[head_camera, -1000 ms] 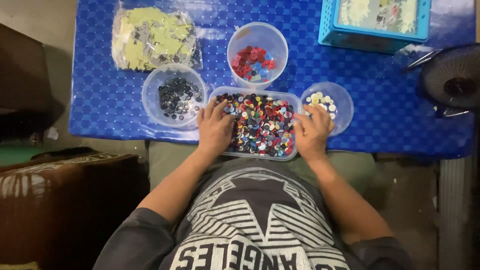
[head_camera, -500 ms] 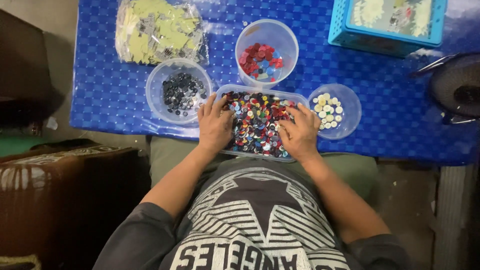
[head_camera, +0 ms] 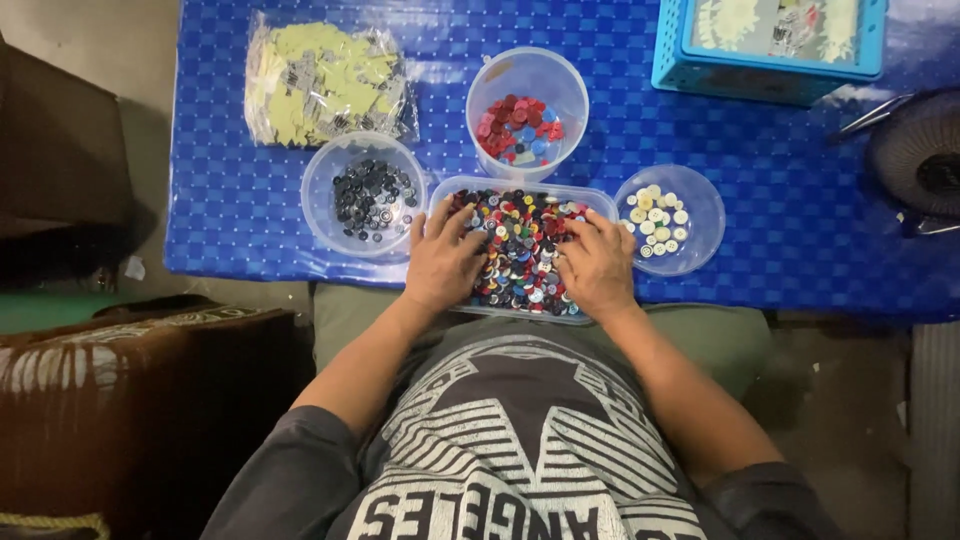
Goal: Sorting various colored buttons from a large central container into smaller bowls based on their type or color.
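At the far left of the blue table (head_camera: pixel 240 150) lies a clear plastic bag (head_camera: pixel 325 85) stuffed with pale yellow pieces; what they are is hard to make out through the crinkled film. Just below it sits a round clear bowl (head_camera: pixel 365 195) of dark buttons. Next comes the left hand (head_camera: pixel 443 262), palm down, fingers spread flat over the left end of the rectangular clear tray (head_camera: pixel 525 250); it pinches nothing that I can see, though its fingertips are sunk among the mixed coloured buttons (head_camera: pixel 522 245), so a small one under them would be hidden. The tray sits at the near edge of the table, right in front of the person, its long axis running left to right, and both hands cover its ends. Behind it stands a tall clear tub (head_camera: pixel 527 110) with red and blue buttons. The right hand (head_camera: pixel 597 265) lies likewise flat and open on the tray's right end. Beside it is a round bowl (head_camera: pixel 670 220) of white buttons. Farther right, a turquoise basket (head_camera: pixel 765 75) is cut off by the top edge, and a dark fan (head_camera: pixel 920 155) by the right edge.
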